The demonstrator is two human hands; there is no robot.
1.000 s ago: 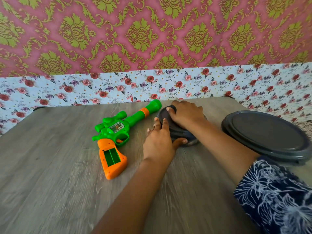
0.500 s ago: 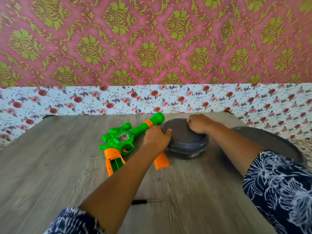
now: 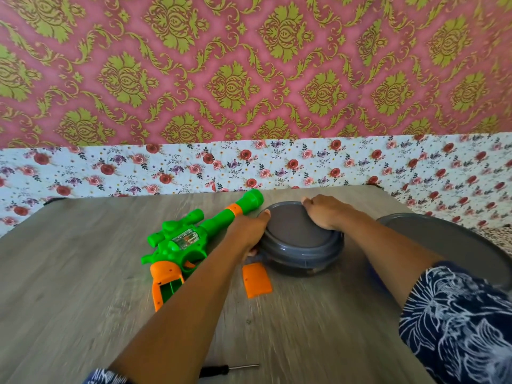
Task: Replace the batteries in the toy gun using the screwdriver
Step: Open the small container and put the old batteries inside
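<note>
While each hand (image 3: 322,213) grips the grey container (image 3: 300,245), its lid (image 3: 448,242) lies right.

On the grey wooden table (image 3: 69,273) a round grey container (image 3: 300,245) with its lid on stands in the middle. The left hand (image 3: 248,231) grips its left rim and the right hand (image 3: 324,212) grips the far right rim. The green and orange toy gun (image 3: 191,239) lies left of it, the battery slot in its grip open. An orange cover (image 3: 256,279) lies just before the container. The screwdriver (image 3: 230,368) lies near the front edge. A second grey lid (image 3: 443,239) is at the right.
</note>
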